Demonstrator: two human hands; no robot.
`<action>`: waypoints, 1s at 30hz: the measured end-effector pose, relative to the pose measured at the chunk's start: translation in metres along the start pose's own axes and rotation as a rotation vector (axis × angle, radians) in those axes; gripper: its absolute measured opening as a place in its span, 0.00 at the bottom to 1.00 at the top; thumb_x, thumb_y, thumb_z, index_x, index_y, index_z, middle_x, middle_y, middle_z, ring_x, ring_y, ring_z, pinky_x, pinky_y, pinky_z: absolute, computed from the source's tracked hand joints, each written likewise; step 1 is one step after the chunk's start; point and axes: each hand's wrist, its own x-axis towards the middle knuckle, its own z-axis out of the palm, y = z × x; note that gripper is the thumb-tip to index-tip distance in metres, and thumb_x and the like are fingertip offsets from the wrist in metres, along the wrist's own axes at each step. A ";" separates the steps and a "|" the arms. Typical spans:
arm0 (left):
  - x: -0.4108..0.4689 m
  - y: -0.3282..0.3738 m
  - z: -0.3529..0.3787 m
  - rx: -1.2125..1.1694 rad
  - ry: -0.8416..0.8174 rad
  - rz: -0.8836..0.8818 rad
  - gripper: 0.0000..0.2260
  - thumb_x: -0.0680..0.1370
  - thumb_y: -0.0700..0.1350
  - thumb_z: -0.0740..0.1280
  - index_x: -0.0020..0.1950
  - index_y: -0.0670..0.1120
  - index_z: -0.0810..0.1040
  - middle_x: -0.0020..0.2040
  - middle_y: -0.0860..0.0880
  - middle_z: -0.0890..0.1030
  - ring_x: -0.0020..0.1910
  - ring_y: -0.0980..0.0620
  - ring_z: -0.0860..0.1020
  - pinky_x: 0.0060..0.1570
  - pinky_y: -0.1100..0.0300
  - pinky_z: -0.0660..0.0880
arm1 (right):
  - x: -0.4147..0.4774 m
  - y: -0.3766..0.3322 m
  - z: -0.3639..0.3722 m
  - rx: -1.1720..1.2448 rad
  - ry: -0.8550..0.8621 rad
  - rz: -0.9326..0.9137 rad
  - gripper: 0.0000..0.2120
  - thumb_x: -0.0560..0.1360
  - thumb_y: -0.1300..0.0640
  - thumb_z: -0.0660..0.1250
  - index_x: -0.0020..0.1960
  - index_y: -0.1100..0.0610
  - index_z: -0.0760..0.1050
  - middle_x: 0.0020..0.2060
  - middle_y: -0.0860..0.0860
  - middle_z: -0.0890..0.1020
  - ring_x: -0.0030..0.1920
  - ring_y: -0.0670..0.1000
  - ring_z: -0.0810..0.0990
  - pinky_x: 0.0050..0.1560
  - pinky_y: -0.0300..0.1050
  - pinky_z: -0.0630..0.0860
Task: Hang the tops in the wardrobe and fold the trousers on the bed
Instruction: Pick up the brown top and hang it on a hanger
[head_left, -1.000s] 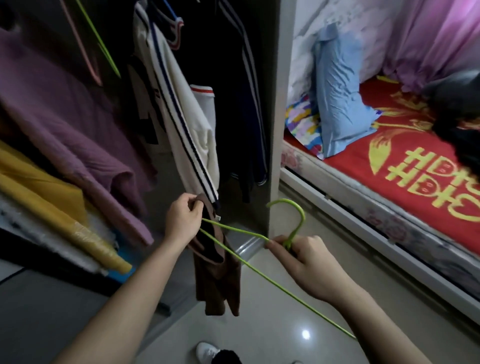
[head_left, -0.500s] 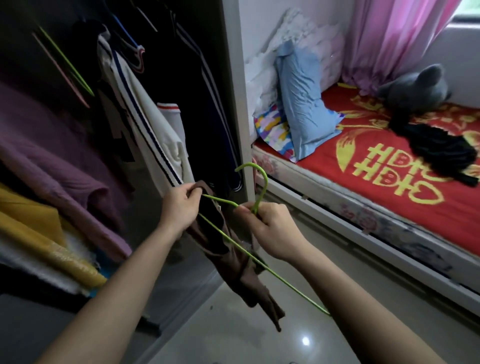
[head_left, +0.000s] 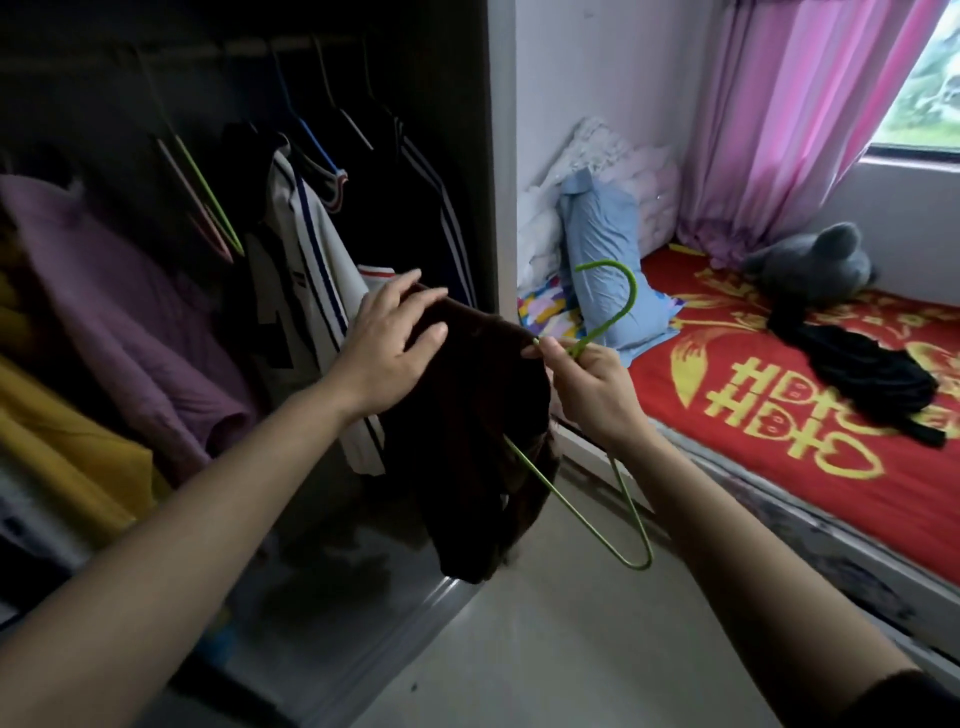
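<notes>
Left hand (head_left: 387, 345) lay flat on the upper edge of the dark brown top (head_left: 467, 415), fingers straight and spread, gripping nothing. Right hand (head_left: 592, 387) pinched the neck of the green hanger (head_left: 633, 293) just under its hook, fingers curled round the wire. The hook pointed up. One hanger arm ran under the top; the other stuck out bare below the right wrist, tilted down toward the floor (head_left: 571, 649). The top was draped over the hanger and hung in a bunch between the two hands, in front of the open wardrobe (head_left: 501, 156), not on the rail.

Inside the wardrobe a white jacket with dark stripes (head_left: 311, 249) hung just left of the brown top, with dark garments behind it. Spare green and pink hangers (head_left: 208, 202) were further left. A purple garment (head_left: 130, 312) and yellow fabric (head_left: 67, 457) were piled at the left side.

To the right was the bed (head_left: 779, 441) with a red and gold cover. A black garment (head_left: 862, 369) lay crumpled on it, probably the trousers, too dark to be sure. A grey plush toy (head_left: 815, 265) sat beside it, a blue pillow (head_left: 602, 249) leaned at the head end, and a pink curtain (head_left: 779, 130) hung by the window.
</notes>
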 end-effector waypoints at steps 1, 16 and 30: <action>0.008 -0.002 -0.006 0.035 0.003 0.015 0.27 0.78 0.65 0.51 0.75 0.56 0.67 0.78 0.52 0.60 0.78 0.52 0.52 0.76 0.44 0.51 | 0.004 -0.007 0.000 0.013 -0.012 -0.029 0.14 0.82 0.48 0.61 0.45 0.50 0.83 0.24 0.34 0.76 0.27 0.36 0.75 0.31 0.26 0.68; 0.003 -0.001 0.000 -0.101 -0.078 0.059 0.10 0.82 0.49 0.63 0.60 0.50 0.80 0.55 0.51 0.81 0.58 0.50 0.77 0.63 0.42 0.69 | 0.004 -0.022 0.020 -0.660 0.221 -0.229 0.16 0.79 0.42 0.65 0.48 0.56 0.79 0.37 0.48 0.77 0.38 0.48 0.76 0.40 0.49 0.71; 0.014 0.014 -0.019 -0.104 0.253 -0.091 0.21 0.75 0.70 0.61 0.54 0.58 0.82 0.47 0.57 0.82 0.49 0.55 0.79 0.56 0.50 0.76 | -0.016 0.019 0.041 -0.752 -0.262 -0.406 0.24 0.79 0.46 0.62 0.73 0.51 0.68 0.63 0.47 0.72 0.44 0.48 0.81 0.37 0.44 0.75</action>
